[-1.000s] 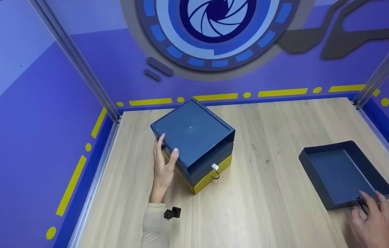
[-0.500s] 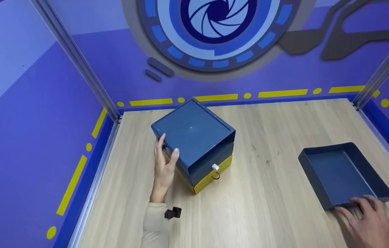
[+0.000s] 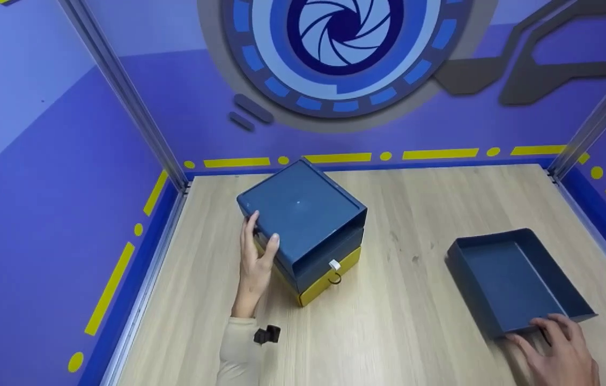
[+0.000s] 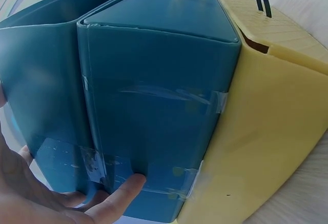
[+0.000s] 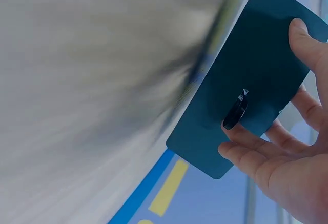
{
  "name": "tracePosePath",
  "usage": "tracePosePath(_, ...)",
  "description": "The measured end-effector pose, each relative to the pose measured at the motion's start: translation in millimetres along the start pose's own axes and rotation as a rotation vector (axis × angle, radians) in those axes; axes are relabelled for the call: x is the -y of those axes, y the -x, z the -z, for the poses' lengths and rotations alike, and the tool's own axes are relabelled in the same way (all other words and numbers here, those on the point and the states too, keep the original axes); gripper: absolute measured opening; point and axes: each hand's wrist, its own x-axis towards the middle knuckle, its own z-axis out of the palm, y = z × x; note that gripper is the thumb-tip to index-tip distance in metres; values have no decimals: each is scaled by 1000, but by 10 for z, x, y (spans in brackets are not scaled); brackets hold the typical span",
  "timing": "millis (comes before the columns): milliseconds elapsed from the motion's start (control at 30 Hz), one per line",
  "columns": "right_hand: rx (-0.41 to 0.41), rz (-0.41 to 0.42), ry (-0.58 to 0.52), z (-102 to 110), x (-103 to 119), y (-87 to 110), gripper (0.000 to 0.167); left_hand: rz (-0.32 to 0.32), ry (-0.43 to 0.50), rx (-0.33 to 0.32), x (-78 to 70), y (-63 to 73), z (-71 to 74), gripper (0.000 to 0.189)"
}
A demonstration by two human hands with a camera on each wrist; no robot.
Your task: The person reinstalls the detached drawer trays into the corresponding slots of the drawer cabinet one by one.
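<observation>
My left hand [image 3: 255, 271] rests against the left side of a stack of drawer boxes, fingers spread near the upper edge. The stack has a dark blue top box [image 3: 303, 206] with an unfilled front slot, a blue drawer [image 4: 164, 8] with a white loop pull [image 3: 334, 264], and a yellow box [image 4: 282, 96] with a black loop [image 3: 337, 279] at the bottom. Clear tape patches join the boxes in the left wrist view. At the right, my right hand [image 3: 560, 348] grips the front wall of a loose blue drawer [image 3: 512, 284]. Its black loop pull [image 5: 237, 110] lies beside my fingers.
Everything is on a wood-grain table [image 3: 405, 321]. A printed blue-purple back wall [image 3: 415, 118] and a left side wall [image 3: 40, 225] enclose it, with a metal post [image 3: 137, 112] at the corner. Bare tabletop separates the stack from the loose drawer.
My right hand has shifted from the loop pull to the loose drawer's front wall. The drawer has moved a little left. My left hand and the stack stay in place.
</observation>
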Motion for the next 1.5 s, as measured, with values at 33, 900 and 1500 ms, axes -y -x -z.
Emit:
tracePosePath(33,-3,21,-12,-1,38,11,46,1,4,0,2,2,1,73)
tracePosePath(900,-9,362,-166,143,1072,315,58,-4,7,1,23,1,-13,73)
tracePosePath(1500,-5,469,-177,214,1405,494,66,-12,10,-3,7,-6,-10,74)
